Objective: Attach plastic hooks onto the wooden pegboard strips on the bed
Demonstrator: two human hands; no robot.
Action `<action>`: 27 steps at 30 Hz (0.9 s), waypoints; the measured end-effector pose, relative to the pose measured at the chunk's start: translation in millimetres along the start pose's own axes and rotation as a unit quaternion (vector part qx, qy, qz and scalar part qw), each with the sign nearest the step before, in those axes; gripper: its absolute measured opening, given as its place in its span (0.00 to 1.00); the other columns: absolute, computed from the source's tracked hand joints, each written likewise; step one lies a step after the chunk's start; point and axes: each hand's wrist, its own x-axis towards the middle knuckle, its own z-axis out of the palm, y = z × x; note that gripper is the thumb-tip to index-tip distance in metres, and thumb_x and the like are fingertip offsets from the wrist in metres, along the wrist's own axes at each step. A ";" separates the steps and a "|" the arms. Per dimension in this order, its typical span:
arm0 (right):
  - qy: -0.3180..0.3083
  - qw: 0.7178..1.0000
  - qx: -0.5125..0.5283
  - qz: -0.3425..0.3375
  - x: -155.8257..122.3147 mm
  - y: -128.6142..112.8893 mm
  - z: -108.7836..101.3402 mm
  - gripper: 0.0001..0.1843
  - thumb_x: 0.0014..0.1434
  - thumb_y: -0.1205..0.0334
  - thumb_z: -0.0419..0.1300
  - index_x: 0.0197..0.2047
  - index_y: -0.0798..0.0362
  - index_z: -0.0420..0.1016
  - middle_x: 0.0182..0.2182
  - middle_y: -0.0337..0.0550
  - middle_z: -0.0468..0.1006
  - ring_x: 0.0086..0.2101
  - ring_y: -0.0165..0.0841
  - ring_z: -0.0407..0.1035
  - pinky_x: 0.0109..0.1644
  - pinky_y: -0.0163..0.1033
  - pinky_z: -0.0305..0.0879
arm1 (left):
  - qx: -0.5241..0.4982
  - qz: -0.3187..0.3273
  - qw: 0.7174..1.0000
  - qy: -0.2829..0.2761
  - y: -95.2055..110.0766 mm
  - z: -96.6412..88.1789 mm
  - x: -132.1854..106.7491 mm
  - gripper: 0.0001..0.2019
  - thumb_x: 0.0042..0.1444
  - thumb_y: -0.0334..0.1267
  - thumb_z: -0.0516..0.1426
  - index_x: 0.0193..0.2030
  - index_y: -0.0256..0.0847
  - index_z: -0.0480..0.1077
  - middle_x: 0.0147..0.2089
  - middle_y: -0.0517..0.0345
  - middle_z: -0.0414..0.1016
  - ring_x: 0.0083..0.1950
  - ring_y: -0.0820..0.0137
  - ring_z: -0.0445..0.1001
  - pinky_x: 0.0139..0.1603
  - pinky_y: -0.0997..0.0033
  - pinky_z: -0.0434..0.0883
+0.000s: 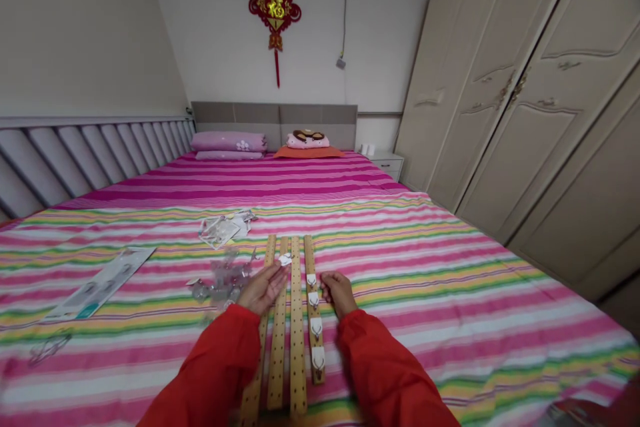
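Note:
Between the fingertips of my left hand (263,289) is a small white hook (285,259), pinched above the middle strips. My right hand (340,292) is closed, its curled fingertips beside the rightmost wooden strip (309,248); whether they hold anything is hidden. That strip carries several white-backed hooks (316,328) in a row along its lower part. To its left lie more perforated wooden strips (297,347), side by side and pointing away from me. One of them passes partly under my left hand and sleeve.
Left of the strips lies a pile of clear plastic pieces (227,280). Beyond it sit white-and-clear packets (225,228). A long white packaging card (105,283) lies farther left on the striped bedsheet (425,267). A slatted rail (100,153) borders the left; wardrobes (540,113) stand right.

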 end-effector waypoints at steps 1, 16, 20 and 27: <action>0.004 1.000 0.003 -0.004 -1.6 -1.4 -0.3 0.14 0.41 0.52 0.63 0.23 0.54 0.68 0.14 0.31 0.68 0.10 0.21 0.55 0.12 0.28 0.46 | -0.003 -0.002 1.000 -0.005 -7.0 2.5 0.8 0.07 0.58 0.25 0.55 0.31 0.35 0.70 0.30 0.53 0.79 0.31 0.75 0.78 0.34 0.81 0.76; -0.050 0.995 0.077 -0.050 -24.0 -60.6 27.0 0.17 0.41 0.52 0.70 0.30 0.54 0.76 0.23 0.39 0.77 0.23 0.29 0.69 0.28 0.34 0.67 | 0.038 0.125 0.988 -0.082 -51.4 24.4 7.7 0.09 0.41 0.31 0.68 0.30 0.32 0.74 0.29 0.53 0.79 0.33 0.73 0.78 0.44 0.72 0.75; -0.032 0.988 -0.001 -0.150 -41.6 -63.3 33.6 0.10 0.47 0.55 0.67 0.28 0.53 0.77 0.26 0.41 0.78 0.29 0.32 0.71 0.36 0.38 0.68 | -0.021 0.121 0.990 -0.070 -55.8 26.4 6.9 0.04 0.46 0.26 0.65 0.28 0.32 0.74 0.30 0.54 0.79 0.34 0.75 0.78 0.43 0.76 0.74; -0.039 0.968 -0.057 -0.242 -61.5 -67.4 36.3 0.10 0.54 0.55 0.62 0.30 0.53 0.76 0.30 0.42 0.77 0.33 0.33 0.70 0.37 0.37 0.67 | -0.113 0.075 0.988 -0.075 -54.9 32.2 4.3 0.08 0.52 0.19 0.57 0.29 0.33 0.72 0.31 0.54 0.78 0.34 0.76 0.78 0.42 0.79 0.74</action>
